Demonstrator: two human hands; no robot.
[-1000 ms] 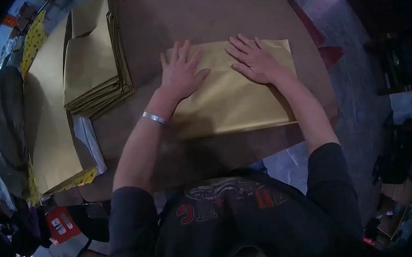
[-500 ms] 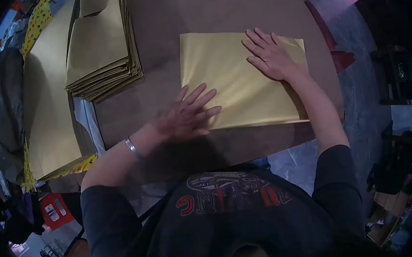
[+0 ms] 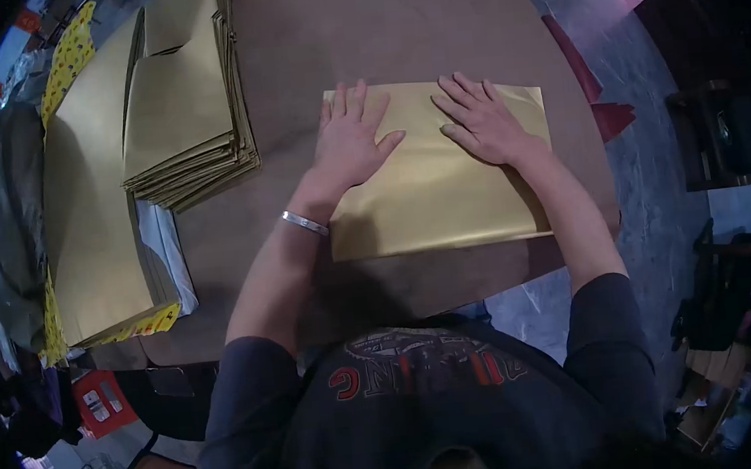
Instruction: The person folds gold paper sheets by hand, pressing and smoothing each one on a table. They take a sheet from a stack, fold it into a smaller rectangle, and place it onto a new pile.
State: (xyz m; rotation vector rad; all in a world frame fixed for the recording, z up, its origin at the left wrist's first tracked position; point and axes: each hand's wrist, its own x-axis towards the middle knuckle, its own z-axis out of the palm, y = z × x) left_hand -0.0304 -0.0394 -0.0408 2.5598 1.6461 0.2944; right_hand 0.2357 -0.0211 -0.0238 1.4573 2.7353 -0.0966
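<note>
While both hands lie on it, the gold sheet (image 3: 444,206) sits flat on the brown worktop (image 3: 331,33), close to the edge nearest the person. The left hand (image 3: 352,143) is open, palm down, fingers spread over the sheet's upper left part. The right hand (image 3: 484,125) is open too, palm down towards the upper right part, its fingers pointing up and left. Neither hand grips anything. A silvery bracelet (image 3: 305,223) circles the left wrist.

Left of the sheet and apart from it is a thick stack of folded gold sheets (image 3: 177,109), their layered edges showing. Beside the stack, further left, lies a long gold sheet (image 3: 89,233), with yellow patterned material (image 3: 74,60) showing at its upper and lower ends. A pale cloth (image 3: 160,240) shows below the stack, and a dark covered bulk (image 3: 8,222) stands at the far left
</note>
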